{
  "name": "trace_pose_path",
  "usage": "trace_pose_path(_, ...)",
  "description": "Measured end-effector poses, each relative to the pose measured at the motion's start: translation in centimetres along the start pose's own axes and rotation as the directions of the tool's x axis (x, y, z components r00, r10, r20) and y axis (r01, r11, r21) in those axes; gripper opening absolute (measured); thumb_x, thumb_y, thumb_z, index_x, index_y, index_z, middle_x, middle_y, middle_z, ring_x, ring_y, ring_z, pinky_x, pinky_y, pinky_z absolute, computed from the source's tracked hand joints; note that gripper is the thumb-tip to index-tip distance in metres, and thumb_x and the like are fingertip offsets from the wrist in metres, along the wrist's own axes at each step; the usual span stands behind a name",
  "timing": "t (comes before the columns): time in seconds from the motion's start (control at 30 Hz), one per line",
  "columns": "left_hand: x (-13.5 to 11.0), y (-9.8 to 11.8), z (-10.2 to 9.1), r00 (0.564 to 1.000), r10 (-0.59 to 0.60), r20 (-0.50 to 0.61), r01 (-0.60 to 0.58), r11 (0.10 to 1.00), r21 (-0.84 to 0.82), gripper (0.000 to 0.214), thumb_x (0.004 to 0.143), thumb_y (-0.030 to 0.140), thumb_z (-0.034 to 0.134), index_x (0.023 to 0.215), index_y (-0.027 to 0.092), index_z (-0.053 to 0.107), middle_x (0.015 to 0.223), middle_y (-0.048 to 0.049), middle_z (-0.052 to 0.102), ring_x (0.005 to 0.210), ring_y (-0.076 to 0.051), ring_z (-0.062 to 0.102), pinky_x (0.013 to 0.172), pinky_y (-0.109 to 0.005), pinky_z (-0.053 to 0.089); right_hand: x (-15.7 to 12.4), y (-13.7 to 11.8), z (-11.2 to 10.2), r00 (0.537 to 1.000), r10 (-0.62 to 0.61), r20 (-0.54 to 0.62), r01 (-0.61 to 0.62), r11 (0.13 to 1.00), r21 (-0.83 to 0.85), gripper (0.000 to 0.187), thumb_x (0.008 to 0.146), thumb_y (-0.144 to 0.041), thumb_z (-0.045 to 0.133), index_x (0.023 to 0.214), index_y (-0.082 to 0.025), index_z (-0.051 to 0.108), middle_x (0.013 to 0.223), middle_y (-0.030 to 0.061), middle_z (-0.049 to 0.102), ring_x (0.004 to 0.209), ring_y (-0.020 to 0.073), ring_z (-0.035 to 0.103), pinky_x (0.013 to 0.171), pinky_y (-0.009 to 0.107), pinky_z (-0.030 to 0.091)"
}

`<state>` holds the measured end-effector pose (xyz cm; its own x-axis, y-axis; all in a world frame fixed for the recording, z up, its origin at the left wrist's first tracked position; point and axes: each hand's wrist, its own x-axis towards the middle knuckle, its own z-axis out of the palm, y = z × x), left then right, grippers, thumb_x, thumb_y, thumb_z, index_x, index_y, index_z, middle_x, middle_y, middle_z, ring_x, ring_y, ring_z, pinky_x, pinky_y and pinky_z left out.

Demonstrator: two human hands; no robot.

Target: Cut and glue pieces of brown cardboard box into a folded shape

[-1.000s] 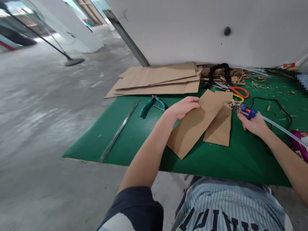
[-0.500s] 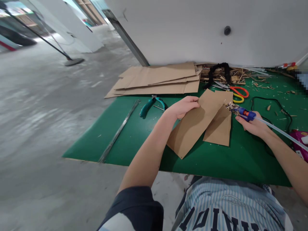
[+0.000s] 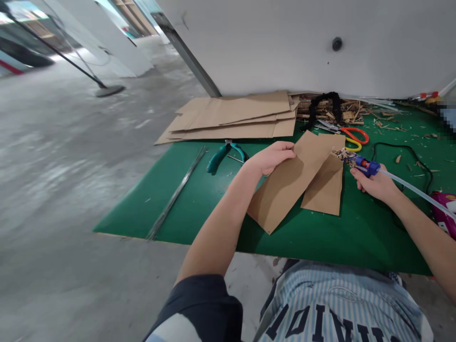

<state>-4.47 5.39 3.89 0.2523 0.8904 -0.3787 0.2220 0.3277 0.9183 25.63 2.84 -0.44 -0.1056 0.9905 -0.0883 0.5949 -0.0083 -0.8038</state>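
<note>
Your left hand (image 3: 270, 159), fingers closed together, pinches the edge of a kraft card strip (image 3: 285, 190) above the green worktop (image 3: 320, 251). Your right hand (image 3: 374, 185), wrapped shut, grips what looks like a small blue glue gun (image 3: 370, 167) just right of the strip, its tip crusted with wood shavings and a long clear glue stick (image 3: 413, 187) trailing behind it. A firm pin on the strip, with that crusted tip held clear of the card, looks like the cleanest handling. A second card piece (image 3: 326, 190) lies under the strip's right edge. Left of the strip sit teal pliers (image 3: 223, 159) and a metal rod (image 3: 176, 192); to its right are red-and-yellow scissors (image 3: 354, 135) and a black cord (image 3: 402, 152). Beyond the strip lie a stack of flat cardboard (image 3: 228, 118) and a heap of wood scraps (image 3: 327, 111), against a white wall (image 3: 285, 47).
</note>
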Motion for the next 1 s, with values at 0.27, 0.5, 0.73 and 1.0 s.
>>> trace_pose_path(0.27, 0.06, -0.09, -0.08, 1.000, 0.006, -0.009, -0.006, 1.000, 0.001, 0.016, 0.077, 0.012, 0.054, 0.088, 0.016, 0.065, 0.078, -0.0034, 0.068, 0.069, -0.015, 0.066, 0.060, -0.027, 0.054, -0.20, 0.14, -0.58, 0.974, -0.219, 0.057, 0.224, 0.968, -0.112, 0.042, 0.077, -0.056, 0.061, 0.059, -0.022, 0.045, 0.045, -0.0009, 0.049, 0.043, 0.0127, 0.046, 0.043, 0.027, 0.035)
trace_pose_path(0.5, 0.04, -0.08, -0.09, 1.000, 0.013, -0.013, -0.013, 1.000, -0.009, 0.015, 0.076, 0.012, 0.054, 0.086, 0.017, 0.064, 0.076, -0.0021, 0.067, 0.067, -0.015, 0.066, 0.058, -0.026, 0.054, -0.34, -0.05, -0.34, 0.988, -0.148, 0.043, 0.149, 0.989, -0.025, 0.036, 0.077, -0.056, 0.061, 0.069, -0.021, 0.055, 0.052, 0.0011, 0.057, 0.044, 0.0143, 0.053, 0.045, 0.027, 0.042)
trace_pose_path(0.73, 0.03, -0.07, -0.17, 1.000, 0.023, 0.008, -0.023, 1.000, -0.019, 0.015, 0.075, 0.012, 0.054, 0.086, 0.017, 0.064, 0.078, -0.0028, 0.068, 0.070, -0.016, 0.067, 0.060, -0.027, 0.054, -0.23, 0.01, -0.04, 0.998, -0.059, 0.027, 0.059, 0.998, 0.010, 0.037, 0.075, -0.055, 0.063, 0.074, -0.018, 0.059, 0.056, 0.0027, 0.061, 0.044, 0.0133, 0.054, 0.046, 0.026, 0.044)
trace_pose_path(1.0, 0.11, -0.15, -0.26, 0.999, 0.036, 0.013, -0.035, 0.999, -0.014, 0.017, 0.075, 0.012, 0.054, 0.088, 0.016, 0.064, 0.079, -0.0031, 0.067, 0.069, -0.016, 0.067, 0.059, -0.027, 0.054, -0.23, 0.07, -0.37, 0.952, -0.302, 0.059, 0.307, 0.944, -0.125, 0.039, 0.079, -0.052, 0.060, 0.061, -0.022, 0.044, 0.050, -0.0019, 0.048, 0.048, 0.0128, 0.046, 0.048, 0.027, 0.035)
